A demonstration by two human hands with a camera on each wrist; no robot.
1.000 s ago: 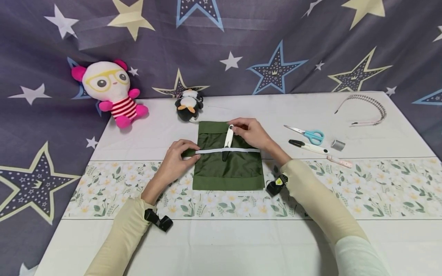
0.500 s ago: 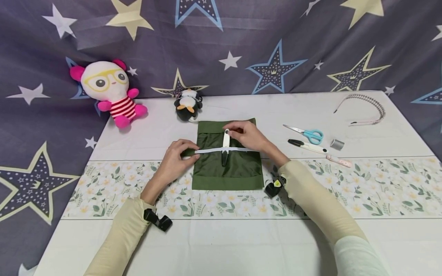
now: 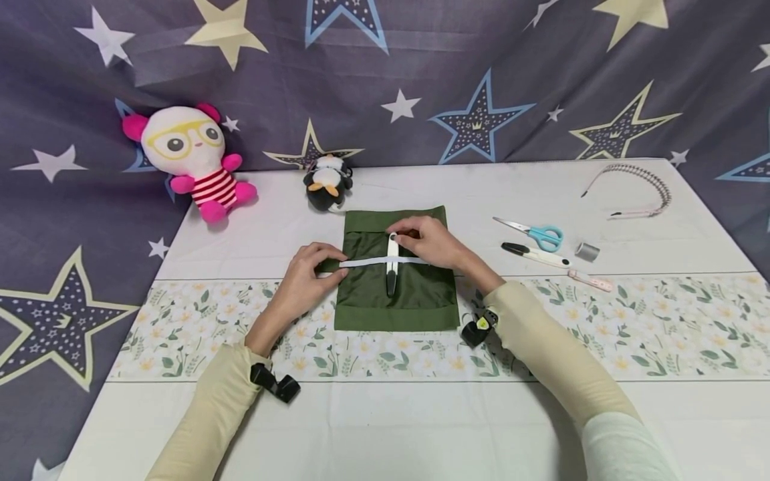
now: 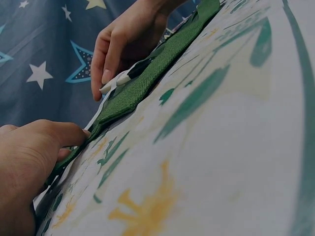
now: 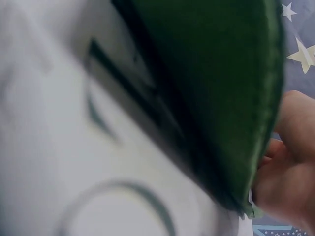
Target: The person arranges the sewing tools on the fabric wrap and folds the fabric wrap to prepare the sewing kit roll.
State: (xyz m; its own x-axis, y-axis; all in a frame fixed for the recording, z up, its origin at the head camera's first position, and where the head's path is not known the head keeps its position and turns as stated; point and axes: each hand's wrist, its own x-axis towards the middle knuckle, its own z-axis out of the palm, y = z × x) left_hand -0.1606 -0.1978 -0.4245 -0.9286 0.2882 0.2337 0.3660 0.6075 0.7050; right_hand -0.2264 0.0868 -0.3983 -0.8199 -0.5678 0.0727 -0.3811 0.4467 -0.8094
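A flat green cloth (image 3: 397,317) lies on the table, crossed by a narrow white elastic band (image 3: 363,263). My right hand (image 3: 432,240) pinches the white upper end of a marker pen (image 3: 392,248). The marker stands lengthwise on the cloth, its black cap toward me, with the band running across its middle. At the cloth's left edge, my left hand (image 3: 307,272) pinches the fabric by the band's end. In the left wrist view the marker (image 4: 109,88) shows under the right fingers. The right wrist view is mostly filled by the green cloth (image 5: 211,88).
To the right lie blue-handled scissors (image 3: 535,232), a second marker (image 3: 538,256), a grey tape roll (image 3: 587,251) and a small pink stick-like item (image 3: 591,280). A headband (image 3: 652,180) is at the back right. A pink-and-white plush toy (image 3: 198,160) and a penguin plush (image 3: 327,184) sit at the back.
My right hand has moved down and slightly left, sliding the marker toward me so more of its black cap shows below the band. The left hand has stayed at the edge.
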